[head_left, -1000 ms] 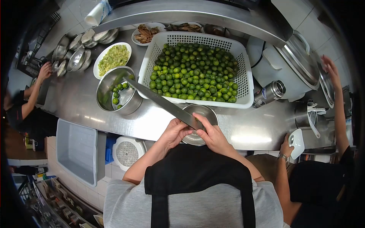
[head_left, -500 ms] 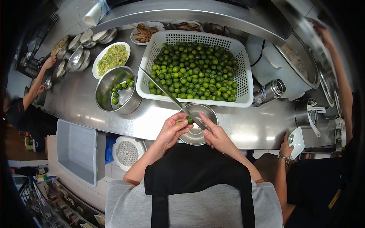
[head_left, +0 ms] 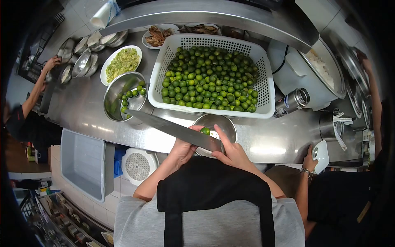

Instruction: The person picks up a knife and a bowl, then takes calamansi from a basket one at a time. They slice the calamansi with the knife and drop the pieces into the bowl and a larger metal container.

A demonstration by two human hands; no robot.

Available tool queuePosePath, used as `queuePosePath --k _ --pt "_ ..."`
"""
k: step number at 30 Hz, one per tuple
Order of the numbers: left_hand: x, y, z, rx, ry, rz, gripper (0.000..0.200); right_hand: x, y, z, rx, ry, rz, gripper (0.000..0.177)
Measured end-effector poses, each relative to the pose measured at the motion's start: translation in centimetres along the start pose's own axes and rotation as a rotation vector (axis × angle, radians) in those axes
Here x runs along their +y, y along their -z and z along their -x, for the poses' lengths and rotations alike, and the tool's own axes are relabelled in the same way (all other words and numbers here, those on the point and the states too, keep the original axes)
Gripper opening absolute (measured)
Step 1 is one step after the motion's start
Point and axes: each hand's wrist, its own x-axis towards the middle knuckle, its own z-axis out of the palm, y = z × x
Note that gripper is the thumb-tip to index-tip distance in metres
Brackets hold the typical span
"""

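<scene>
My right hand (head_left: 233, 151) is closed on a large knife (head_left: 175, 131), whose broad blade points left and passes over my left hand (head_left: 184, 149). Between the fingertips of my left hand is a small green lime (head_left: 205, 130), seen just beyond the blade. Both hands are above the near side of a small steel bowl (head_left: 225, 123). Behind them stands a white perforated basket (head_left: 266, 108) heaped with green limes (head_left: 210, 78). A larger steel bowl (head_left: 111, 108) on the left holds several limes, and the knife's tip reaches its near right edge.
A plate of chopped greens (head_left: 122, 64), steel bowls (head_left: 82, 64) and a person's arm (head_left: 35, 92) are at the left. A thermos (head_left: 293, 101), a rice container (head_left: 288, 61) and a utensil pot (head_left: 327, 123) stand right. Another person's hand holds a white dish (head_left: 322, 157).
The knife has swung from pointing up and left to lying flatter across my left hand. At the right, the person's upper arm has moved lower.
</scene>
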Motion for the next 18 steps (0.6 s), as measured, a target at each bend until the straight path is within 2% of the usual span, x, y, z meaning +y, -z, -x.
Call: queuePosePath --k 2,7,10,13,17,18 --pt "0.4 0.1 0.1 0.03 -0.025 0.023 0.019 1.0 0.2 0.9 0.027 -0.012 -0.02 0.075" --pt "1.6 1.1 0.1 -0.053 -0.113 0.025 0.022 2.3 1.4 2.9 -0.013 -0.178 0.017 0.073" --pt "1.1 -0.2 0.3 -0.043 -0.13 -0.049 0.021 2.7 0.9 2.5 0.059 -0.091 -0.022 0.072" --pt "0.3 -1.4 0.2 -0.042 -0.136 -0.107 0.023 0.2 1.4 0.7 0.03 -0.137 -0.118 0.07" --pt "0.9 -1.2 -0.1 -0.019 -0.233 -0.169 0.022 0.0 0.7 -1.4 0.054 -0.113 -0.073 0.068" --pt "1.5 -1.6 0.1 0.033 -0.232 -0.17 0.028 -0.2 0.6 -1.9 0.013 -0.129 -0.205 0.067"
